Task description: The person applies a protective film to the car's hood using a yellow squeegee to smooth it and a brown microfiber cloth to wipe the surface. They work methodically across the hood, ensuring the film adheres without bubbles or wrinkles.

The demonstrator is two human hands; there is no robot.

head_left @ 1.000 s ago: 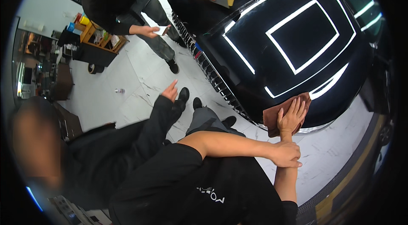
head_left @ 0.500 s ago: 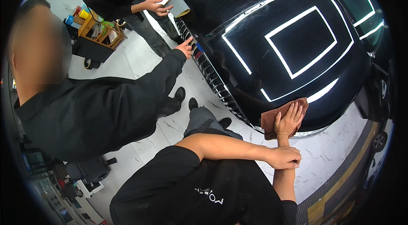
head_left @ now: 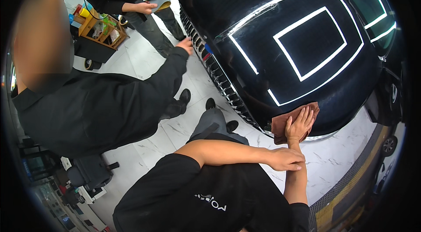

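My right hand [head_left: 301,124] lies flat with fingers stretched on a brown cloth [head_left: 280,127], pressing it to the front corner of a glossy black car hood [head_left: 250,92]. Across my body reaches my left arm, and my left hand [head_left: 285,159] is closed over my right forearm [head_left: 296,179]; part of its fingers is hidden behind the arm. Bright rectangular light reflections show on the hood. Below the hood's edge runs the car's grille [head_left: 215,70], with small blue and red parts in it.
At left a person in a dark jacket [head_left: 101,105] holds a hand near the grille. Farther back another person's hand [head_left: 144,7] holds a grey sheet [head_left: 161,2] and a white piece. A wooden rack [head_left: 94,26], a dark chair [head_left: 90,173] and another car [head_left: 389,144] stand around.
The person at left has drawn a pointing hand back from the grille. The other person has moved the grey sheet left, away from the car. My right hand and cloth hardly move; my left hand shifts slightly.
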